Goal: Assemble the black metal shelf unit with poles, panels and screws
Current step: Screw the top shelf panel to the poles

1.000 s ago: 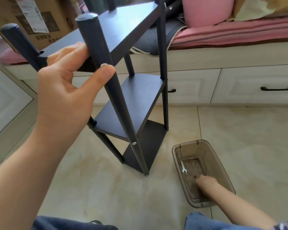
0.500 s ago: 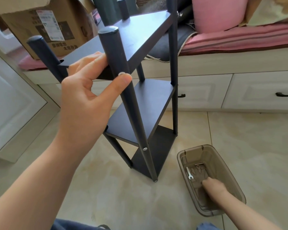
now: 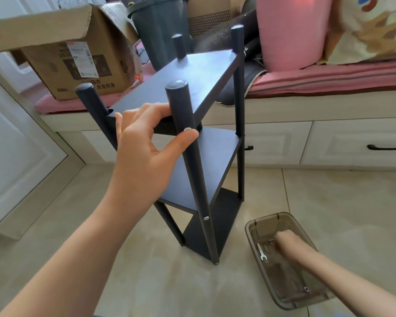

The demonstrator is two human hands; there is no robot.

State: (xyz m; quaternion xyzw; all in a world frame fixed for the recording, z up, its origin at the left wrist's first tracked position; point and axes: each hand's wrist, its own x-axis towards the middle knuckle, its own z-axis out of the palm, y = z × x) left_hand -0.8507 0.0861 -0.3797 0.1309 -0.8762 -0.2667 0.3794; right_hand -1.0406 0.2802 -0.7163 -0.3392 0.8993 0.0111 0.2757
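While the left hand [image 3: 142, 154] pinches the near pole [image 3: 188, 143] of the shelf unit [image 3: 206, 72] standing on the floor, the right hand [image 3: 286, 244] digs in the right-hand tray [image 3: 258, 221]; its grip is unclear. She should keep steadying the frame and pick one screw.

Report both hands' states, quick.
Left hand: grips the shelf unit at its near pole.
Right hand: inside the plastic bin; grip cannot be told.
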